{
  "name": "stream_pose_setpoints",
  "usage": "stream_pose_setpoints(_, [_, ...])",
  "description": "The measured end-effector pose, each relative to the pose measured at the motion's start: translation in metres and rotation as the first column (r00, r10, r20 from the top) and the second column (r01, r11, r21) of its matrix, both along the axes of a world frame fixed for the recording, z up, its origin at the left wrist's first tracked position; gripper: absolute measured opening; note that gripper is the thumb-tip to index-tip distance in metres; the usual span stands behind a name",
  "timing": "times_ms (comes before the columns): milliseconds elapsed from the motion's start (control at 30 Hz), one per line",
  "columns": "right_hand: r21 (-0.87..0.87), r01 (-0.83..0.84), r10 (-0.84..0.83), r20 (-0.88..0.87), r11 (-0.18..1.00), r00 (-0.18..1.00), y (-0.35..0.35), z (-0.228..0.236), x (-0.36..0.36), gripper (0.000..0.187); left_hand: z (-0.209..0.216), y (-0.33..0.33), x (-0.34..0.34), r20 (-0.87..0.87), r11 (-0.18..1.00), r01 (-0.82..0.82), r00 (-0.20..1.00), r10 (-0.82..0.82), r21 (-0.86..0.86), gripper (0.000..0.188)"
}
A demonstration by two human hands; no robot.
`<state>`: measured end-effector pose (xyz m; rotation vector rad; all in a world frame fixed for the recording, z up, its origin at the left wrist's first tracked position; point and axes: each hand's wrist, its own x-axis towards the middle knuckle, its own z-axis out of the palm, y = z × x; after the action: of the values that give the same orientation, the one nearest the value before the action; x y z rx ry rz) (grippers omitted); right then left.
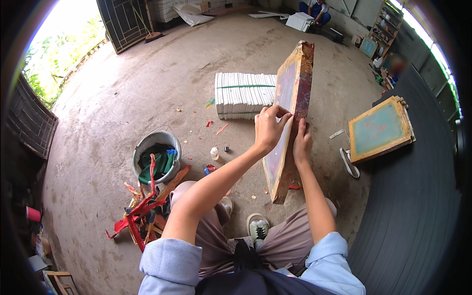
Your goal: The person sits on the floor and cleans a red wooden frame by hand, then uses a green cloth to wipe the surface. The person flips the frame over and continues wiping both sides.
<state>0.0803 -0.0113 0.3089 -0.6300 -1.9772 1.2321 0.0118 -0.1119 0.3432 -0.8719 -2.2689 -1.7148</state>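
Note:
A wooden screen-printing frame [305, 78] stands tilted on edge before me, its sides stained with paint and its pale mesh facing left. My right hand [302, 142] grips the frame's outer side, with the thumb up along the wood. At the mesh side's edge, the fingertips of my left hand [270, 129] are pinched together against the wood. Whatever lies between them is too small to make out. Behind the frame lies a stack of white slabs [241, 96] with green straps, partly covered by it.
A bucket [139, 160] with dark green cloth stands left, near a heap of red and brown strips [142, 219]. A small bottle [215, 153] is on the floor. Another screen frame [378, 129] and a sandal [349, 164] lie right. A person [318, 11] squats far back.

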Motion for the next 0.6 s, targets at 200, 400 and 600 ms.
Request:
stream_pose_setpoints(200, [0.073,0.042,-0.042,0.000,0.996,0.999,-0.010,0.007,-0.003,0.054,-0.003,-0.004,-0.024,-0.051,0.975,-0.209,0.976,0.213,0.076,0.018])
stream_pose_setpoints(400, [0.031,0.097,-0.099,0.049,0.995,0.994,0.027,-0.003,-0.005,0.066,-0.009,-0.047,-0.055,-0.077,0.979,-0.154,0.986,0.145,-0.132,0.015])
stream_pose_setpoints(600, [0.170,0.111,-0.139,0.160,0.979,0.977,0.029,0.007,-0.006,0.058,-0.022,-0.048,-0.041,0.023,0.935,0.114,0.993,-0.113,-0.335,0.024])
